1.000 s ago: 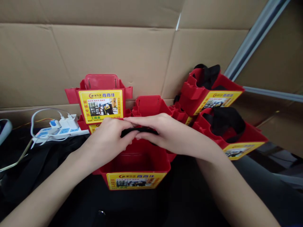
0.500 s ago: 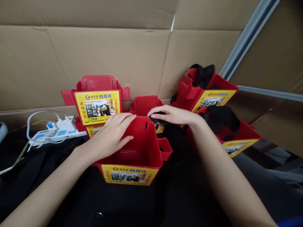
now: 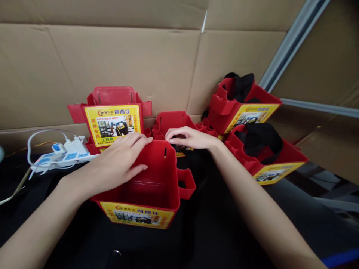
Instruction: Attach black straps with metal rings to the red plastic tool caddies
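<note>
The nearest red box [image 3: 157, 175] is moulded plastic, smooth and slightly glossy, open at the top, with straight walls and a narrow slot cut in its far wall. A loop-shaped lug projects from its right side. A yellow printed label [image 3: 137, 216] covers its near face, which points toward the wearer; the far wall stands higher than the near one. Whether it is longer one way than the other cannot be judged from this angle. It sits on black cloth [image 3: 213, 231], matt and creased.

The left hand [image 3: 117, 164] lies flat across the box's left rim and far wall, fingers extended and slightly spread, pressing on it rather than clasping it. The right hand [image 3: 190, 137] is just behind the box's far right corner, fingers curled down with the tips on something dark; what they pinch, if anything, cannot be told.

Directly behind the box stand more red boxes of the same make: a labelled one [image 3: 113, 112] to the far left and a smaller one [image 3: 172, 120] straight behind. To the box's right, well apart, are two tilted boxes [image 3: 252, 130] holding black webbing straps [image 3: 260, 138]. Left of the box lies a white power strip [image 3: 61, 157] with plugs and cables. Brown corrugated cardboard [image 3: 126, 63] forms the back wall behind all of them.
</note>
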Motion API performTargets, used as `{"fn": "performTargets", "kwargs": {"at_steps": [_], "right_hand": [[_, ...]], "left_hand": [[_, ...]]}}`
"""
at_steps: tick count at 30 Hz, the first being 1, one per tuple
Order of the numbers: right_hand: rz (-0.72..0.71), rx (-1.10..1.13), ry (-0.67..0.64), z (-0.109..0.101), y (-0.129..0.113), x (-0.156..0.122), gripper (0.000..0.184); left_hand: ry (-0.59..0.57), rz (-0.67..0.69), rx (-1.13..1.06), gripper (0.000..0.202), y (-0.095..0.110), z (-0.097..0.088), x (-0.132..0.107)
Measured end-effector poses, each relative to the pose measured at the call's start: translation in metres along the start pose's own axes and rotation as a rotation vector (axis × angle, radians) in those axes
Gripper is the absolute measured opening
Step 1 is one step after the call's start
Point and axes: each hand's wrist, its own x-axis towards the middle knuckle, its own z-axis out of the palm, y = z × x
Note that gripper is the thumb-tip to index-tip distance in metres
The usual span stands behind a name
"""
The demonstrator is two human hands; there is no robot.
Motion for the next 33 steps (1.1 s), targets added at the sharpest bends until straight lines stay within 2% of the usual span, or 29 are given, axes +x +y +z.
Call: {"fn": "performTargets", "kwargs": {"at_steps": [4, 7, 18, 22, 28, 33], "right_hand": [[-0.059, -0.012, 0.040, 0.000, -0.003, 0.000, 0.022], [-0.037, 0.009, 0.027, 0.003, -0.002, 0.001, 0.021], [-0.090, 0.202, 0.059, 0.009, 0.015, 0.006, 0.019], [-0.087, 0.259, 0.059, 0.015, 0.020, 0.008, 0.018], [-0.061, 0.352, 0.007, 0.028, 0.022, 0.014, 0.027], [-0.056, 0.423, 0.071, 0.024, 0.029, 0.010, 0.019]], "left_hand": [[0.000, -0.007, 0.009, 0.050, 0.002, 0.000, 0.001], [0.004, -0.003, 0.005, 0.051, 0.001, 0.000, 0.001], [0.013, 0.005, 0.055, 0.050, 0.004, -0.001, 0.002], [0.004, 0.013, 0.059, 0.050, 0.004, -0.002, 0.002], [-0.017, 0.018, 0.053, 0.053, 0.003, -0.003, -0.003], [-0.014, 0.021, 0.066, 0.053, 0.004, -0.003, -0.002]]}}
